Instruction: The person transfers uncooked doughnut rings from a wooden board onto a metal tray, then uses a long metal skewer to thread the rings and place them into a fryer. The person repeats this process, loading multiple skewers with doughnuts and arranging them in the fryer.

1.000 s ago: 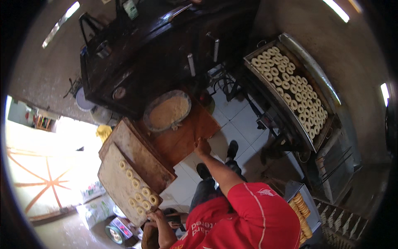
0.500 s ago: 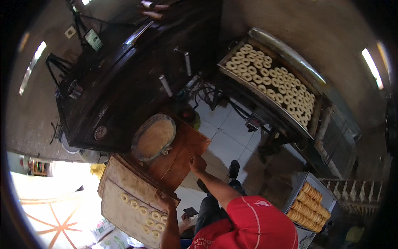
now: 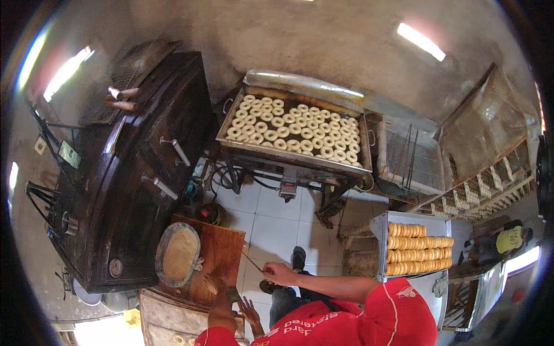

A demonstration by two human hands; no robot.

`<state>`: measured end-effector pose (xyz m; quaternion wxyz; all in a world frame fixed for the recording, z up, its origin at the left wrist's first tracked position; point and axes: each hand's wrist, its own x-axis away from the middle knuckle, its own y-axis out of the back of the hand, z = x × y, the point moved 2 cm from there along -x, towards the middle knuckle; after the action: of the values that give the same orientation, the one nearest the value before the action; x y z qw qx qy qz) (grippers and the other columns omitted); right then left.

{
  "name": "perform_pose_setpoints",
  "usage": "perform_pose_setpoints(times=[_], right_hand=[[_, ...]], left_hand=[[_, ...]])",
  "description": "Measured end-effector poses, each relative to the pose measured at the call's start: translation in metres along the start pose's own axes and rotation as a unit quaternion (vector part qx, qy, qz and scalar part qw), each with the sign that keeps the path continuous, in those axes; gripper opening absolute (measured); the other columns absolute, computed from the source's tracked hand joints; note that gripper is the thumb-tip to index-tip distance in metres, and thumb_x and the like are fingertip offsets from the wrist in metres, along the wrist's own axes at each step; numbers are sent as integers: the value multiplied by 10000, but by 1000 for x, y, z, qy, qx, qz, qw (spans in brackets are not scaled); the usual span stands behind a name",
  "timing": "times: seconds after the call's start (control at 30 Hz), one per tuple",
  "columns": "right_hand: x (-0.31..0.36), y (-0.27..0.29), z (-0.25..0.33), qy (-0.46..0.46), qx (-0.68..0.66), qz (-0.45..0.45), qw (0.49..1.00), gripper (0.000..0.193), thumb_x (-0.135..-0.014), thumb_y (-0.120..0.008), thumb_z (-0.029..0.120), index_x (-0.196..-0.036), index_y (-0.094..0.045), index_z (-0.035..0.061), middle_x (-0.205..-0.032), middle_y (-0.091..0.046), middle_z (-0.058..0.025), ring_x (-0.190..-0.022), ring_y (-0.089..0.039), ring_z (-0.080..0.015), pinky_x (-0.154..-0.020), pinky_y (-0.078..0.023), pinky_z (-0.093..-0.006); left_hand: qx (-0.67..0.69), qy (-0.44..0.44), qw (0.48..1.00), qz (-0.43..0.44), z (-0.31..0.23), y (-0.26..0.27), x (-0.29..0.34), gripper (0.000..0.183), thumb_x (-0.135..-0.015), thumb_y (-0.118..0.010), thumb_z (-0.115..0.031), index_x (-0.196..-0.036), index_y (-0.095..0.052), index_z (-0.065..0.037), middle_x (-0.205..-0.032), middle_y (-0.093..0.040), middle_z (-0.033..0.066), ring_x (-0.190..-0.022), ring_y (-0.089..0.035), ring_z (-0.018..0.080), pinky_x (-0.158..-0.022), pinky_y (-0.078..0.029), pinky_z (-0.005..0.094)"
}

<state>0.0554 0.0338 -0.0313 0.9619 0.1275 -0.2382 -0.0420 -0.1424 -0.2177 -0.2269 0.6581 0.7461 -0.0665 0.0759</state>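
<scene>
My right hand point(image 3: 279, 274) is closed around a thin stick point(image 3: 252, 262) that points up and to the left, over the floor beside the wooden table. My left hand point(image 3: 216, 282) rests at the edge of the reddish-brown wooden table point(image 3: 222, 254), fingers stretched out. Beyond it stands an oval basin point(image 3: 196, 248) with a tan substance inside. Pale dough rings point(image 3: 180, 339) lie on a board point(image 3: 158, 314) at the lower left, mostly cut off by the frame. Many more pale rings point(image 3: 294, 130) float in a wide metal frying vat point(image 3: 231, 138) ahead.
Another person's spread hand point(image 3: 249, 311) is close to my left forearm, near a small dark flat object point(image 3: 233, 294). A metal tray point(image 3: 381, 242) at right holds rows of golden rings point(image 3: 418, 256). A large dark machine with handles point(image 3: 156, 167) stands left; a wire-mesh rack point(image 3: 412, 158) adjoins the vat.
My view has swung right, toward the vat. My right hand still holds the stick. My left hand has moved from the dough-ring board to the wooden table's edge.
</scene>
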Motion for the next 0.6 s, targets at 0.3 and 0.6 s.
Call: perform_pose_setpoints(times=[0.3, 0.6], right_hand=[[-8, 17, -11, -22, -194, -96, 976, 170, -1039, -615, 166, -1049, -635, -3, -780, -695, -71, -661, -676, -142, -602, -554, -338], [-27, 66, 86, 150, 201, -39, 967, 238, -803, -698, 234, -941, -759, 51, -914, -749, -210, -890, -728, -421, -713, -570, -539]], left_hand=[[453, 79, 885, 78, -81, 59, 42, 561, -1032, -553, -537, -1321, -577, -57, -1198, -642, 120, -1050, -657, 263, -919, -530, 415], [648, 27, 719, 249, -166, 68, 103, 449, -1083, -497, -459, -1232, -678, -76, -1136, -676, 20, -1056, -629, 169, -929, -517, 360]])
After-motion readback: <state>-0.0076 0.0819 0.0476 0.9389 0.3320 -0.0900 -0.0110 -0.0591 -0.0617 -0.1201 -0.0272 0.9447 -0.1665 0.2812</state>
